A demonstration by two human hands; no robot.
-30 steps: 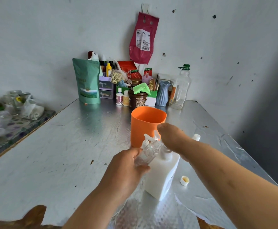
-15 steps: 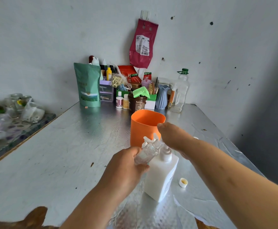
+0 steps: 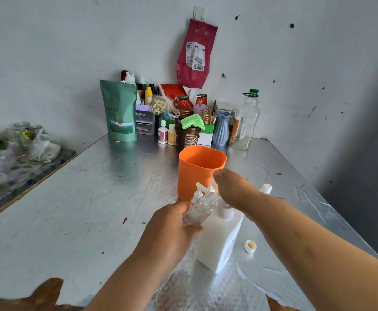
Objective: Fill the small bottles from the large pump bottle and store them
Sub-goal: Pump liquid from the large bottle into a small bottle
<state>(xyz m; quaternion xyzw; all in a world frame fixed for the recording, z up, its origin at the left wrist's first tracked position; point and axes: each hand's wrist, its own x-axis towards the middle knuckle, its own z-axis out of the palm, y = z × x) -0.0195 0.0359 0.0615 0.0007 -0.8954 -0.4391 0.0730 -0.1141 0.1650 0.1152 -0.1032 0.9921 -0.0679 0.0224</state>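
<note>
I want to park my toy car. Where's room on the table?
The big bare stretch of the table, left of the orange cup and in front of the green pouch, is free. A smaller patch lies right of the cup, before the clear bottle. The back corner is crowded, and so is the middle round the white pump bottle.

Soft daylight filling scene, fairly bright, source lying outside frame. Pale sheen spreading across metal tabletop (image 3: pixel 107 187), green pouch (image 3: pixel 119 111) mirroring faintly in it. Left part of wall (image 3: pixel 49 52) glowing pale, right edge sinking into grey shadow. Shadows falling soft-edged. Wide-angle lens bowing table edges, swelling forearms. Corners smearing; clear bottle (image 3: pixel 197 209) in left hand (image 3: pixel 170 230) showing slight blur
</note>
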